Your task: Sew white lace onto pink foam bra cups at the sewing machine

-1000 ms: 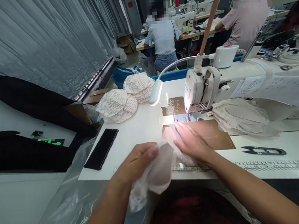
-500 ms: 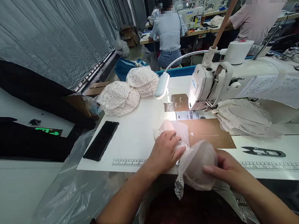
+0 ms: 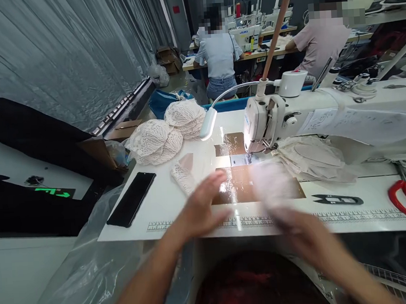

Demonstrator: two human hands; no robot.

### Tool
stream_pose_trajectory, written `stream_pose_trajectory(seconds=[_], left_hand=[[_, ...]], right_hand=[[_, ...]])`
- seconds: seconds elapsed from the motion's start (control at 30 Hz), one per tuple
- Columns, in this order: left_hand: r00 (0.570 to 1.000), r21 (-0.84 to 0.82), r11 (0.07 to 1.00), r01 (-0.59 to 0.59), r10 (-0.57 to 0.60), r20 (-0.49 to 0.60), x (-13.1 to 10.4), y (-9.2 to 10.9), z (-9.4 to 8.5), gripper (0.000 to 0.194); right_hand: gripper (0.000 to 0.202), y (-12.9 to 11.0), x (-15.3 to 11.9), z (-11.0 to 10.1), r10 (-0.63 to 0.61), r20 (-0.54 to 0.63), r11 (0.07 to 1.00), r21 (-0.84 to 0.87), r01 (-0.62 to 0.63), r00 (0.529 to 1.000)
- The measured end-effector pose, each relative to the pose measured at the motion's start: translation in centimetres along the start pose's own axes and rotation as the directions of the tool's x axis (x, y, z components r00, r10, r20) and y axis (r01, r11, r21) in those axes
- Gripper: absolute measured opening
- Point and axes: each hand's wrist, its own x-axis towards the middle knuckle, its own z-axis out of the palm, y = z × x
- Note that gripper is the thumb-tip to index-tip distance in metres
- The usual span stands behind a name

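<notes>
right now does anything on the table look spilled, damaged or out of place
Nothing looks spilled or damaged on the table. A small lace-edged piece right of the phone seems mildly odd, lying apart from the lace stacks. The pale piece at the right hand is too blurred to check.

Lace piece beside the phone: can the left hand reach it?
Likely yes: the left hand looks open, close to the lace piece, and nothing appears to block the way.
</notes>
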Motion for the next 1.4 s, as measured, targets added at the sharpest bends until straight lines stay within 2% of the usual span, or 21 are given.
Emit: stream_pose_trajectory(seconds=[0.07, 0.13, 0.17, 0.23, 0.33, 0.4, 0.43, 0.5, 0.53, 0.6, 0.67, 0.77, 0.8, 0.87, 0.93, 1.0, 1.07, 1.13, 1.23, 1.33, 1.4], left_hand=[[0.975, -0.271, 0.962, 0.021, 0.04, 0.22, -0.9, 3.2, 1.5, 0.078], [0.953, -0.4, 0.907, 0.132, -0.005, 0.303, -1.8, 4.9, 2.8, 0.058], [0.955, -0.42, 0.888, 0.188, -0.064, 0.29, -2.3, 5.0, 3.3, 0.044], [0.959, -0.407, 0.87, 0.278, -0.229, 0.166, -3.0, 4.4, 3.8, 0.025], [0.912, -0.353, 0.857, 0.377, -0.409, -0.018, -3.7, 2.6, 3.6, 0.012], [0.897, -0.44, 0.794, 0.418, -0.438, 0.06, -4.1, 2.2, 3.4, 0.013], [0.897, -0.527, 0.732, 0.433, -0.408, 0.17, -4.2, 2.4, 3.2, 0.018], [0.892, -0.713, 0.538, 0.449, -0.232, 0.387, -4.3, 3.1, 3.0, 0.025], [0.886, -0.775, 0.439, 0.454, -0.132, 0.444, -4.2, 3.6, 2.9, 0.033], [0.887, -0.833, 0.327, 0.446, -0.037, 0.461, -3.8, 4.3, 2.8, 0.067], [0.911, -0.823, 0.396, 0.408, -0.112, 0.397, -3.0, 4.4, 2.8, 0.084], [0.945, -0.715, 0.619, 0.326, -0.225, 0.237, -1.3, 3.6, 3.1, 0.085], [0.944, -0.7, 0.634, 0.329, -0.221, 0.244, -0.7, 3.2, 3.2, 0.085], [0.908, -0.737, 0.537, 0.411, -0.164, 0.387, 0.2, 2.5, 3.6, 0.076], [0.836, -0.75, 0.393, 0.532, -0.103, 0.539, 0.7, 1.9, 3.9, 0.05], [0.806, -0.746, 0.321, 0.584, -0.122, 0.579, 0.8, 1.7, 4.3, 0.025], [0.823, -0.776, 0.275, 0.567, -0.194, 0.533, 0.6, 1.8, 4.8, 0.017], [0.831, -0.83, 0.159, 0.534, -0.281, 0.48, 0.6, 2.1, 5.6, 0.019], [0.796, -0.895, -0.001, 0.446, -0.458, 0.396, 0.7, 2.7, 6.8, 0.024], [0.777, -0.939, 0.017, 0.342, -0.568, 0.273, 1.0, 3.0, 7.4, 0.022], [0.782, -0.95, 0.065, 0.305, -0.586, 0.211, 1.2, 3.1, 7.6, 0.023]], right_hand=[[0.01, -1.4, 1.0, 1.3, -0.052, 0.208, 0.977, 0.215, 0.006, 0.977], [0.008, -2.5, 1.7, 1.8, -0.037, 0.274, 0.938, 0.34, -0.061, 0.961], [0.006, -2.9, 1.8, 1.6, -0.04, 0.225, 0.937, 0.347, -0.042, 0.973], [0.009, -3.1, 2.0, 0.6, -0.055, 0.009, 0.961, 0.273, 0.05, 0.998], [0.017, -2.5, 2.0, -1.5, -0.067, -0.326, 0.988, 0.107, 0.107, 0.943], [0.014, -1.9, 2.3, -2.4, 0.01, -0.403, 1.0, 0.024, 0.0, 0.915], [0.009, -1.5, 2.5, -2.5, 0.065, -0.361, 0.998, 0.019, -0.063, 0.93], [0.005, -0.6, 3.1, -2.1, 0.193, -0.106, 0.977, 0.117, -0.181, 0.975], [0.01, -0.1, 3.3, -1.7, 0.227, 0.073, 0.948, 0.211, -0.238, 0.971], [0.013, 0.7, 3.5, -0.7, 0.207, 0.362, 0.852, 0.39, -0.349, 0.909], [0.011, 1.3, 3.4, 0.1, 0.153, 0.485, 0.759, 0.5, -0.417, 0.861], [0.011, 1.5, 3.3, 0.2, 0.106, 0.529, 0.669, 0.589, -0.454, 0.842], [0.011, 1.4, 3.3, 0.1, 0.1, 0.529, 0.646, 0.609, -0.459, 0.843], [0.013, 1.2, 3.4, -0.2, 0.121, 0.502, 0.603, 0.648, -0.465, 0.856], [0.022, 1.1, 3.4, -0.5, 0.194, 0.43, 0.542, 0.702, -0.462, 0.882], [0.04, 1.2, 3.3, -0.5, 0.296, 0.337, 0.464, 0.767, -0.443, 0.894], [0.06, 1.5, 3.2, -0.4, 0.366, 0.264, 0.407, 0.816, -0.409, 0.892], [0.069, 1.8, 3.4, 0.0, 0.394, 0.215, 0.381, 0.847, -0.372, 0.894], [0.051, 2.3, 3.9, 0.6, 0.407, 0.184, 0.346, 0.875, -0.338, 0.895], [0.024, 2.9, 4.2, 1.0, 0.447, 0.161, 0.309, 0.895, -0.321, 0.88], [0.026, 3.3, 4.1, 1.1, 0.456, 0.121, 0.328, 0.898, -0.293, 0.882]])
